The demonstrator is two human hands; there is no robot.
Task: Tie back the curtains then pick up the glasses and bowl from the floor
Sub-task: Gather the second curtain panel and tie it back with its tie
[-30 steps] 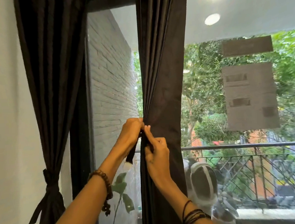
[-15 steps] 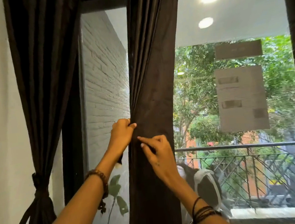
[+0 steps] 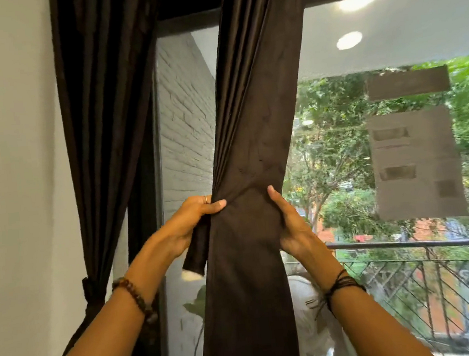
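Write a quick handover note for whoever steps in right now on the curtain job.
Left hand grips the middle curtain at its left edge, together with the loose tie strap.
Right hand cups the curtain's right edge.
Done: left curtain is tied back.
Left: wrap and tie the strap round the middle curtain, then collect glasses and bowl, not in view.
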